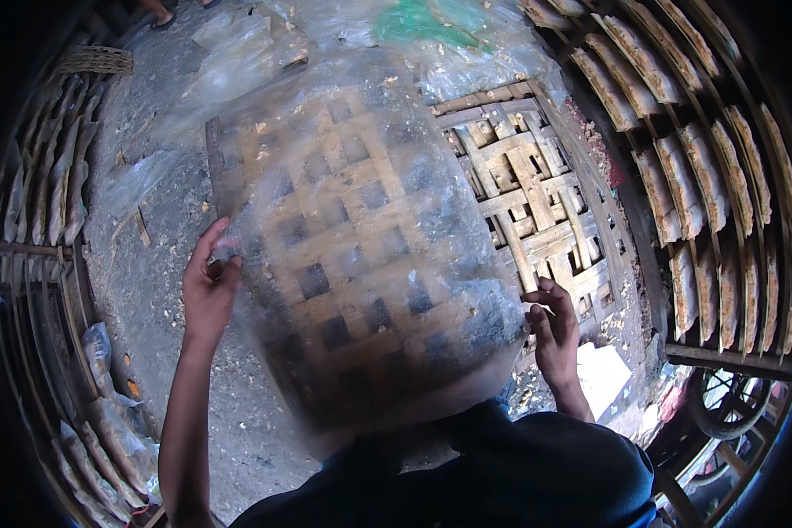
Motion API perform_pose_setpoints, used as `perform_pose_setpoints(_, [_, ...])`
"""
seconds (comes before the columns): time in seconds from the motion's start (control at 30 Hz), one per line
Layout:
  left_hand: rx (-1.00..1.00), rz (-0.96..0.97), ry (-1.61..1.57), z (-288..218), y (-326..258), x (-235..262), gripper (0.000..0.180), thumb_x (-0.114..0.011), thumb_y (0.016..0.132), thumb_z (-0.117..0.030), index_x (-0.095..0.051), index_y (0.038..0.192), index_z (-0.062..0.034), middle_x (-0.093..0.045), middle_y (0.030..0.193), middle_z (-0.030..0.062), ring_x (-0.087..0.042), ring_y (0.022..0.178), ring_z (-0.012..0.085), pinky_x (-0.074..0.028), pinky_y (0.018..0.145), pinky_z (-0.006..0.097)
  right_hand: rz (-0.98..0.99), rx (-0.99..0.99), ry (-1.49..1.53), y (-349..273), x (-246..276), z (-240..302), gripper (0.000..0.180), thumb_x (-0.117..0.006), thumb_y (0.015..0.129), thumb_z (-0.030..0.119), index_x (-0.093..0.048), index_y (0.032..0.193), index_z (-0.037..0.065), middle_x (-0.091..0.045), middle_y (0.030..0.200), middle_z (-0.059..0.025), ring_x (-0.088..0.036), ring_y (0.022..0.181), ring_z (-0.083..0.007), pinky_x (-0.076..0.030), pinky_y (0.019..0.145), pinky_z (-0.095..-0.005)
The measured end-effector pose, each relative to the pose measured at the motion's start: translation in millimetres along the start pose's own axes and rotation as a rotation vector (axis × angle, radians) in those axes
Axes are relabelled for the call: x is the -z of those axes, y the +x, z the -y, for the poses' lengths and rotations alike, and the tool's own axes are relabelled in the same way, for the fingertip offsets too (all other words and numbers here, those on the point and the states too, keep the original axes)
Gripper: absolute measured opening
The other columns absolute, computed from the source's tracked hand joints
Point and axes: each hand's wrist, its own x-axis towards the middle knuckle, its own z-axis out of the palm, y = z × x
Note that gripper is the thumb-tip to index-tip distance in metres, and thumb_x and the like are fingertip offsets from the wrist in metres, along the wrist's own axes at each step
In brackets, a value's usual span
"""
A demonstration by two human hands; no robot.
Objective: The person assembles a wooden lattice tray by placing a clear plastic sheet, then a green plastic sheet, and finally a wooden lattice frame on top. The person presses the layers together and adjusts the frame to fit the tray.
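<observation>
Sheet: a large, thin translucent sheet (361, 255), blurred in the head view, is held up between the two hands and spread over most of the middle of the picture; the woven bamboo rack (528, 202) on the ground shows through it as a lattice pattern.

Left hand: the left hand (209, 286) is at the sheet's left edge, about mid-height, its fingers (224, 264) pinched closed on that edge with the thumb side toward the sheet.

Right hand: the right hand (554, 326) is at the sheet's lower right edge, fingers curled in toward the palm; it touches the edge and looks to be gripping it, though the blur hides the exact pinch.

Which way the sheet lies from the fingers: it stretches rightward from the left fingers and leftward and upward from the right ones, so it hangs between them (neither hand is nearer; each is at an edge).

Long axis: the sheet looks taller than wide, running from near the person's dark blue shirt (502, 475) up toward the far end of the rack, but its top edge fades out and I cannot tell where it ends.

Tilt: the left hand sits slightly higher in the picture than the right.

Beside the rack: more clear sheets (238, 62) lie on the grey ground (150, 290) beyond and to the left of the rack, one tinged green (414, 22); racks of pale flat pieces (704, 176) on edge curve round to its right, and similar ones stand well off to its left.
</observation>
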Motion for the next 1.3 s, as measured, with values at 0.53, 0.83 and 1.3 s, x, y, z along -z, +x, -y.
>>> perform_pose_setpoints(0.53, [0.173, -0.001, -0.042, -22.8, 96.0, 8.7, 0.038, -0.065, 0.101, -0.020, -0.064, 0.138, -0.0121, -0.065, 0.134, 0.0041, -0.059, 0.103, 0.0092, -0.046, 0.091, 0.027, 0.107, 0.369, -0.504, 34.3, -38.9, 42.6, 0.077, -0.077, 0.088, 0.043, -0.043, 0.144, 0.002, -0.065, 0.113, -0.0229, -0.067, 0.103, -0.0390, -0.055, 0.085, -0.0454])
perform_pose_setpoints(0.83, [-0.099, -0.134, -0.056, -3.3, 88.2, 13.2, 0.052, -0.065, 0.098, -0.006, -0.053, 0.149, -0.0132, -0.065, 0.128, 0.0004, -0.054, 0.082, 0.0047, -0.047, 0.074, 0.023, -0.077, 0.131, -0.088, 48.9, -16.2, 8.6, 0.061, -0.058, 0.105, 0.036, -0.035, 0.149, 0.001, -0.068, 0.116, -0.0223, -0.070, 0.091, -0.0260, -0.057, 0.069, -0.0345])
perform_pose_setpoints(1.3, [-0.732, 0.451, 0.848, -7.5, -117.0, 49.5, 0.041, -0.076, 0.068, -0.016, -0.077, 0.107, -0.0277, -0.058, 0.141, 0.0051, -0.050, 0.130, 0.0283, -0.042, 0.108, 0.048, 0.584, 1.229, -0.585, -7.3, -67.4, 77.6, 0.038, -0.072, 0.088, 0.027, -0.065, 0.123, 0.016, -0.062, 0.117, -0.0062, -0.059, 0.105, -0.0232, -0.044, 0.090, -0.0376])
